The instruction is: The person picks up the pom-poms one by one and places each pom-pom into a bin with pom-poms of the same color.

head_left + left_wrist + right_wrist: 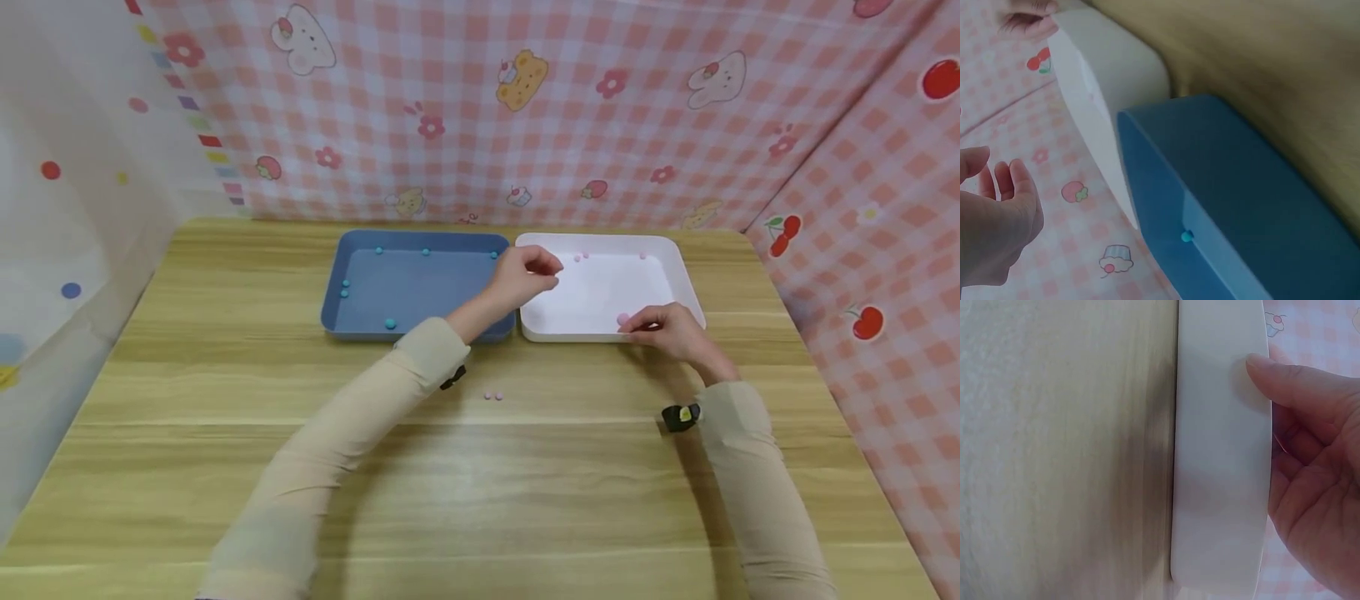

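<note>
My left hand (520, 277) is raised over the inner ends of the two trays. Its thumb and fingers are bent and apart in the left wrist view, with nothing seen between them. At the front wall of the white tray (570, 338), my right hand (670, 330) grips the rim. In the right wrist view its thumb (1285, 378) lies on the outer wall, while the fingers reach inside, partly hidden by the wall. A larger pink ball (623, 319) sits inside the tray right at those fingertips. Several small pink balls (586, 255) lie along the tray's far side.
Left of the white tray stands a blue tray (420, 337), with several teal balls (390, 323) near its walls. Two small pink balls (492, 397) lie on the wooden table (480, 500) before the trays. A checked cloth (465, 100) hangs behind.
</note>
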### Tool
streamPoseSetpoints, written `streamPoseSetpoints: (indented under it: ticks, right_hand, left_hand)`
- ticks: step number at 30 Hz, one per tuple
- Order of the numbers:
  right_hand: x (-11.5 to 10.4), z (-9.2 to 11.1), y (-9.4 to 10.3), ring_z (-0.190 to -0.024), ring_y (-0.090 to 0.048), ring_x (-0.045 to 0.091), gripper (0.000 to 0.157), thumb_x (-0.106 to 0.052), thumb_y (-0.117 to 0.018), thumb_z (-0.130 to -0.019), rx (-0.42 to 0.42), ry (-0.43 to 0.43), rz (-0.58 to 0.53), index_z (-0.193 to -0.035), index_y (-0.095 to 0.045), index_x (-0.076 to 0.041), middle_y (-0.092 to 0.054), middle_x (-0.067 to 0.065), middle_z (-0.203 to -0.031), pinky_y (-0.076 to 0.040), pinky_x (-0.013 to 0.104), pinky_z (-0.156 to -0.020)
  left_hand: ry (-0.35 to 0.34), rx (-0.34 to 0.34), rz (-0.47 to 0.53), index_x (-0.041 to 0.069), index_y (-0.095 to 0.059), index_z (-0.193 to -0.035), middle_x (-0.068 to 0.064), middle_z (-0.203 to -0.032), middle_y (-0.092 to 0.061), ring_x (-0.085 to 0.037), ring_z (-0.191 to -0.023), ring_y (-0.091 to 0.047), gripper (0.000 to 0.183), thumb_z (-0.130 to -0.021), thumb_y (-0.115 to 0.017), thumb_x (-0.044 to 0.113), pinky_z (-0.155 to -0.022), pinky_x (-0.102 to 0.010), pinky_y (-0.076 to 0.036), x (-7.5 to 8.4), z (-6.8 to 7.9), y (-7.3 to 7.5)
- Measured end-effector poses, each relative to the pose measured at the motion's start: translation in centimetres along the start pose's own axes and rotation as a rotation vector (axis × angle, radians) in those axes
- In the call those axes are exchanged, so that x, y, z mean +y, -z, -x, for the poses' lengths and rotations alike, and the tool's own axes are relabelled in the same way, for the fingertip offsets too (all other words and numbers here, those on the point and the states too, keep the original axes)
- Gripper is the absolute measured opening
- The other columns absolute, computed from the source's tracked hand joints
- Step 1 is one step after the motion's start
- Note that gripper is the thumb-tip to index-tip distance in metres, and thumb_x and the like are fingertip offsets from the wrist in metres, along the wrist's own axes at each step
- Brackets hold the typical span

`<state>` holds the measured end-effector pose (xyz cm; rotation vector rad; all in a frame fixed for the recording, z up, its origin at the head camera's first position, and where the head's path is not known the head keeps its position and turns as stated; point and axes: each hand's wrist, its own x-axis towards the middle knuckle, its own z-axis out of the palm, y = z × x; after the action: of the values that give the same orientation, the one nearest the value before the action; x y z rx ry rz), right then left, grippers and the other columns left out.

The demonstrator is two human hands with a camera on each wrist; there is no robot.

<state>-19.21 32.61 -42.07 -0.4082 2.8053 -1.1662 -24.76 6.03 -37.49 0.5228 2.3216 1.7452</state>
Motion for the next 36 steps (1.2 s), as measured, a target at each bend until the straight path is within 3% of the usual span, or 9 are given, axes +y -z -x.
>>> streamPoseSetpoints:
  ticks: [5,12,17,22,30,36]
  right_hand:
    - [0.1,0.1,0.1,-0.073,-0.055,-0.003,0.006,0.005,-0.07,-0.079,-0.006,-0.003,0.003,-0.085,-0.072,0.004,-0.069,0.02,-0.088,-0.044,0.012,-0.063]
    - [0.3,0.2,0.1,-0.072,-0.054,-0.004,0.006,0.006,-0.069,-0.079,-0.007,-0.021,0.0,-0.085,-0.072,0.005,-0.069,0.02,-0.088,-0.044,0.012,-0.063]
    - [0.1,0.2,0.0,-0.073,-0.054,-0.003,0.006,0.006,-0.069,-0.079,-0.011,-0.028,-0.007,-0.085,-0.071,0.005,-0.068,0.02,-0.088,-0.044,0.012,-0.063]
    - [0.1,0.1,-0.1,-0.072,-0.055,-0.004,0.006,0.006,-0.07,-0.079,-0.003,-0.019,-0.006,-0.084,-0.072,0.004,-0.069,0.02,-0.087,-0.044,0.012,-0.063]
    - [-0.2,0.1,0.0,-0.073,-0.055,-0.003,0.007,0.003,-0.071,-0.079,-0.011,-0.036,-0.013,-0.086,-0.072,0.004,-0.069,0.02,-0.09,-0.045,0.012,-0.063]
    - [-0.2,0.1,0.0,-0.073,-0.055,-0.003,0.007,0.003,-0.071,-0.079,-0.006,-0.031,-0.024,-0.086,-0.072,0.004,-0.069,0.021,-0.09,-0.045,0.012,-0.063]
  left_hand:
    - [-0.035,-0.019,0.04,-0.01,-0.064,-0.097,-0.02,-0.092,-0.064,-0.022,-0.083,-0.058,0.015,-0.083,-0.064,-0.005,-0.069,-0.02,-0.046,-0.9,1.8,0.7]
    - [-0.039,-0.035,0.083,-0.009,-0.064,-0.095,-0.026,-0.097,-0.063,-0.024,-0.087,-0.059,0.013,-0.082,-0.063,-0.008,-0.076,-0.023,-0.05,-2.1,4.3,1.2]
    - [-0.033,-0.041,0.098,-0.009,-0.063,-0.094,-0.024,-0.096,-0.063,-0.022,-0.087,-0.059,0.012,-0.082,-0.063,-0.009,-0.078,-0.024,-0.051,-3.0,6.1,1.7]
    - [-0.044,-0.068,0.076,-0.009,-0.063,-0.094,-0.02,-0.093,-0.064,-0.023,-0.088,-0.059,0.013,-0.081,-0.062,-0.011,-0.079,-0.026,-0.051,-3.9,7.8,2.3]
    - [-0.007,-0.13,0.035,-0.009,-0.062,-0.098,-0.026,-0.098,-0.063,-0.028,-0.091,-0.06,0.019,-0.079,-0.06,-0.014,-0.079,-0.026,-0.051,-5.4,9.9,2.5]
    - [0.035,-0.167,0.007,-0.01,-0.062,-0.097,-0.024,-0.095,-0.063,-0.024,-0.085,-0.061,0.019,-0.079,-0.06,-0.013,-0.076,-0.025,-0.051,-6.2,10.9,2.2]
